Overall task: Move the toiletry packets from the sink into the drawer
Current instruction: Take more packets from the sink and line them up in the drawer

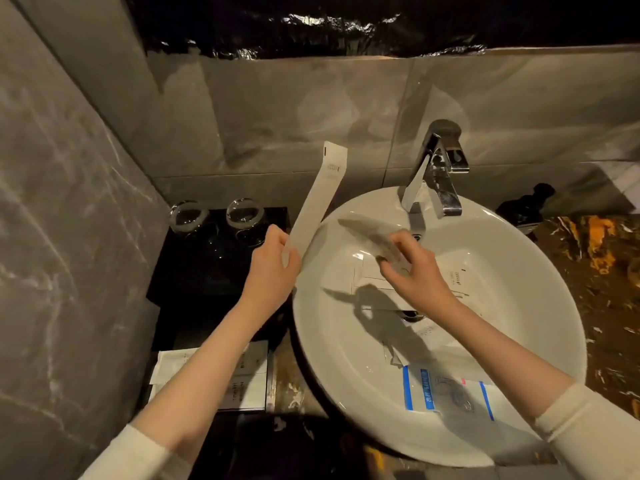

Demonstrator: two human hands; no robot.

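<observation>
My left hand (273,268) grips the lower end of a long white packet (320,197) that stands tilted up beside the left rim of the white sink (540,271). Over the basin, my right hand (412,268) pinches a second long packet (363,233) that points up and left and looks blurred. Several flat white packets (453,275) lie on the sink bottom, partly under my right hand. A blue-and-white packet (446,393) lies against the near wall of the basin. The open drawer (252,386) at lower left holds white packets, partly hidden by my left forearm.
A chrome tap (436,168) stands at the back of the sink. Two upturned glasses (214,216) sit on a black tray (194,271) left of the sink. A dark bottle (526,206) stands on the marbled counter at the right. A grey wall closes the left side.
</observation>
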